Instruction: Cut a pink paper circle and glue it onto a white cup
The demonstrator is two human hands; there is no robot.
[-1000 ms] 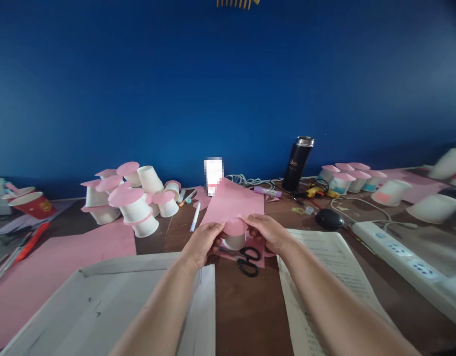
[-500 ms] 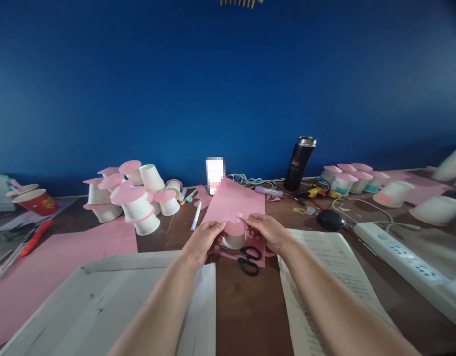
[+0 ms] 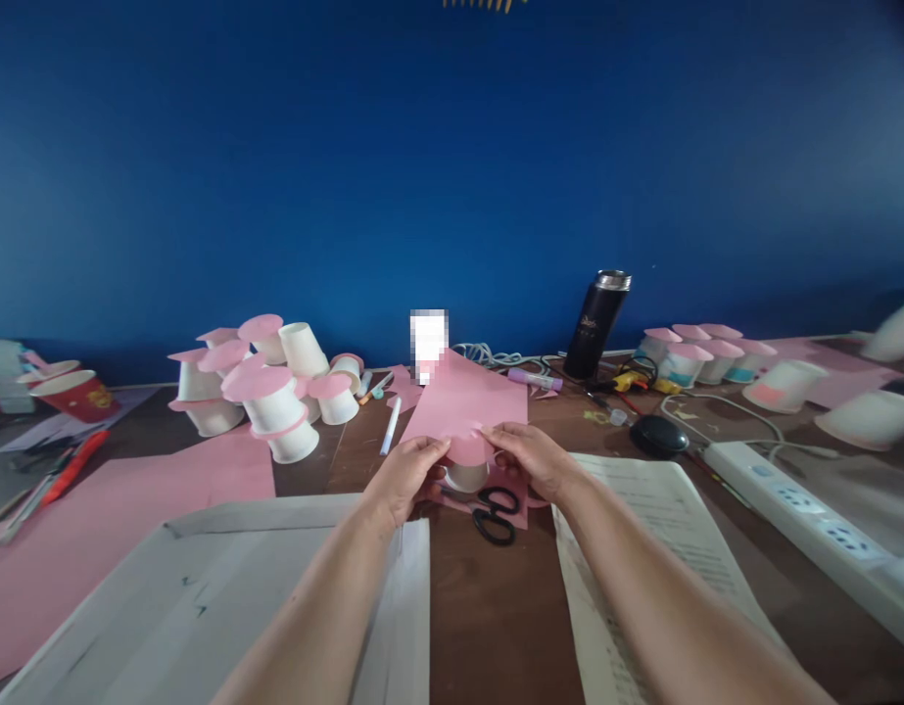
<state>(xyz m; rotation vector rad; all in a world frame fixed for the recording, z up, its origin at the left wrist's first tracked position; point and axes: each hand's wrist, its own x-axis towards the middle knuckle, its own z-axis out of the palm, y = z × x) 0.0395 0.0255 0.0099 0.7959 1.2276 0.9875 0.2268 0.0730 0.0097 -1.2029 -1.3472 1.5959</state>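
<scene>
Between my two hands is a round pink paper disc [image 3: 467,448] on top of an upturned white paper cup [image 3: 467,478]. My left hand [image 3: 411,475] pinches the disc's left edge with thumb and fingers. On the opposite edge, my right hand [image 3: 529,455] grips the disc the same way; its lower fingers are partly hidden. Black-handled scissors [image 3: 496,514] lie just in front of the cup, their blades toward my left hand. Pink paper [image 3: 470,392] lies under and behind the cup.
Cups topped with pink discs [image 3: 267,397] are stacked at the left; smaller capped cups [image 3: 687,362] stand at the right. A black bottle [image 3: 596,323], a mouse [image 3: 658,436] and a power strip [image 3: 796,509] sit to the right. White paper [image 3: 275,597] covers the front left.
Both hands stay on the disc, which looks tipped slightly more toward me over the cup. The whole view has shifted very slightly.
</scene>
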